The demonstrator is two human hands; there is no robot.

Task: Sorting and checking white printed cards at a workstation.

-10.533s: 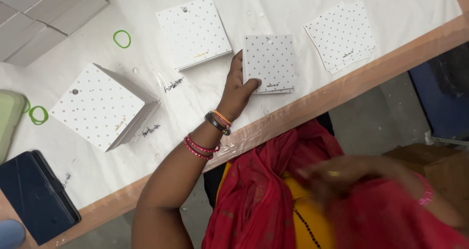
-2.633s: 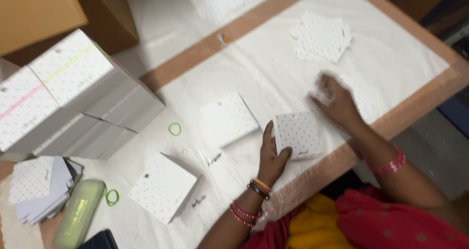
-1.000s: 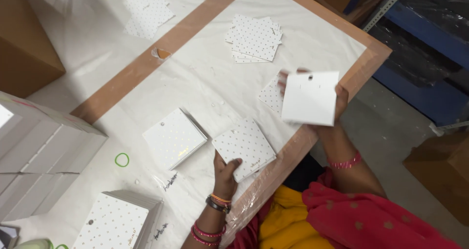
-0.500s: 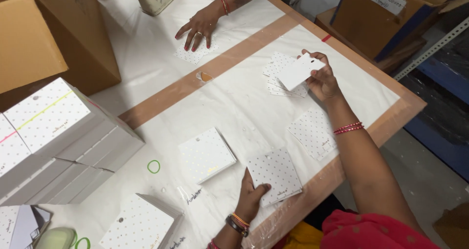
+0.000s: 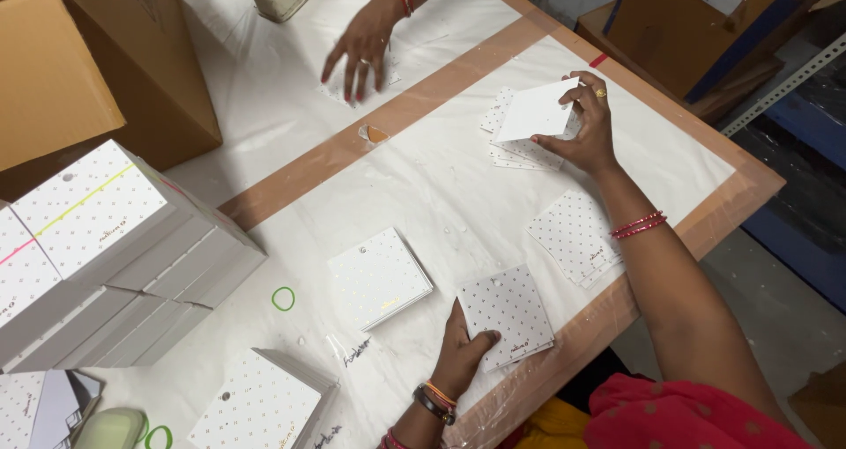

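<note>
**Operator:** Dotted cards are what I am handling. My right hand has one white card lifted, blank side toward me, its fingers pinched on the card's right edge, just above the loose pile at the far side of the counter.

**Partner:** And your left?

**Operator:** My left hand lies on a small stack of dotted cards near the counter's front edge, thumb on top and fingers curled at its lower left corner, pressing rather than lifting.

**Partner:** How far along does it look?

**Operator:** Partway, as I judge it. Several neat stacks are already made: one beside the left-hand stack, another further left, and a thinner one under my right forearm. The loose pile shows only a few cards, so little seems left to sort there.

**Partner:** Anything else?

**Operator:** Big dotted boxes stand at the left, a green rubber band lies near them, and another person's hand is spread flat on cards across the counter.
</note>
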